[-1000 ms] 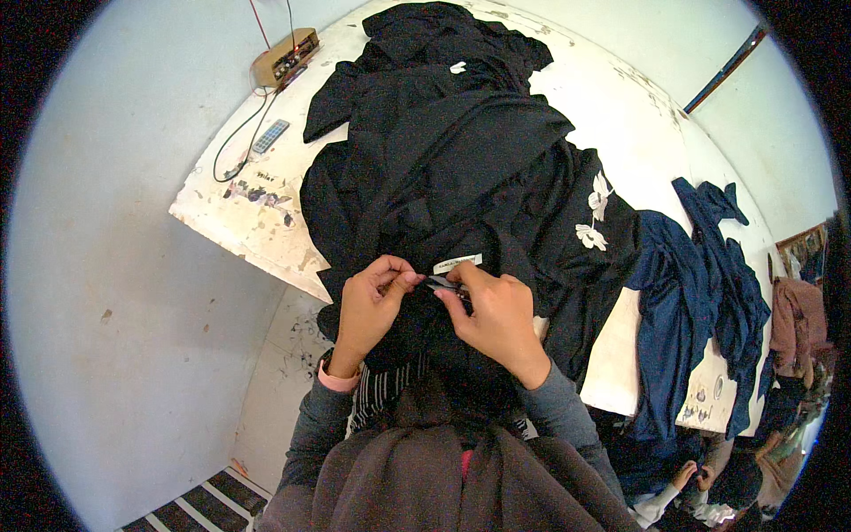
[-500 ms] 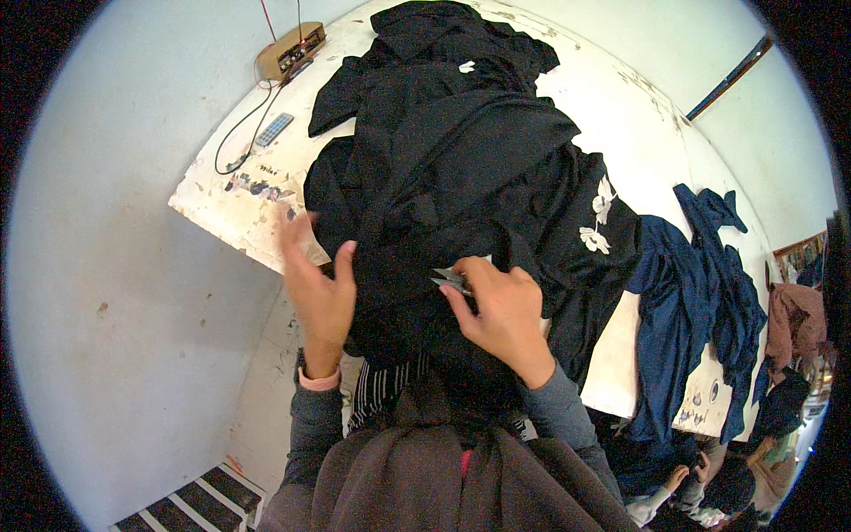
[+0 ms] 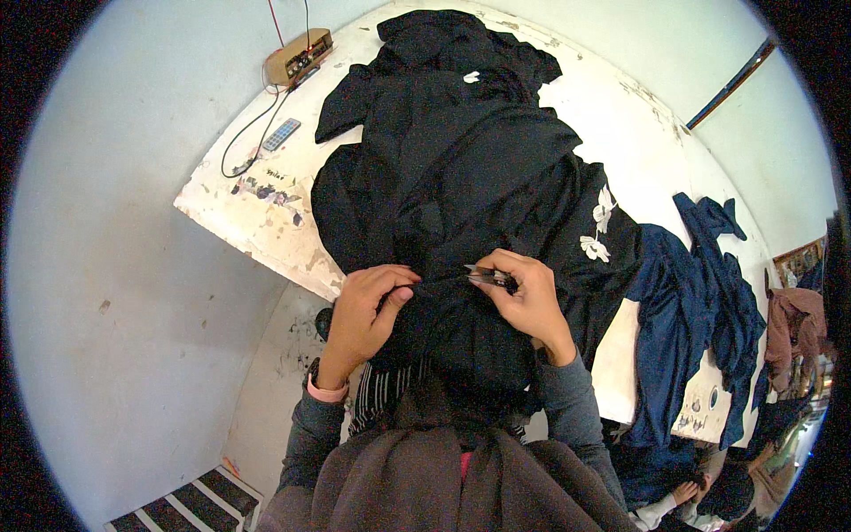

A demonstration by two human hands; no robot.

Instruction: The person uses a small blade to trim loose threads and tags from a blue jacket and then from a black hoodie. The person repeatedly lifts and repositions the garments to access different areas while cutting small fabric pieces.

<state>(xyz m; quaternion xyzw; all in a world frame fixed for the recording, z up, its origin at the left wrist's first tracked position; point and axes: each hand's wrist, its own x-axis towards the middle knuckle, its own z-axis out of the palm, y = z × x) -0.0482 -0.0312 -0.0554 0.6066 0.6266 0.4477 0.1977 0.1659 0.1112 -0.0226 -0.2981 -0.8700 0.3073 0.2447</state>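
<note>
A black garment (image 3: 470, 168) with white flower shapes (image 3: 595, 248) lies heaped across the white table and down over its near edge. At that near part, my left hand (image 3: 362, 312) is closed, its thumb and fingers pinching a fold of the black cloth. Facing it, my right hand (image 3: 534, 300) grips a small pair of thread snips (image 3: 489, 276), with the blades pointing left toward the pinched fold. A short gap separates the blade tips from my left fingers. Whether a thread lies between them is too small to tell.
A brown radio-like box (image 3: 299, 58) with a cable and a remote control (image 3: 281, 134) sit on the table (image 3: 232, 213) at the far left. Dark blue garments (image 3: 669, 328) lie to the right. Another person's hand (image 3: 685, 493) shows at lower right. A striped surface (image 3: 191, 504) is at lower left.
My left hand has come down and right from the air onto the black cloth and pinched it. My right hand with the snips has shifted slightly right.
</note>
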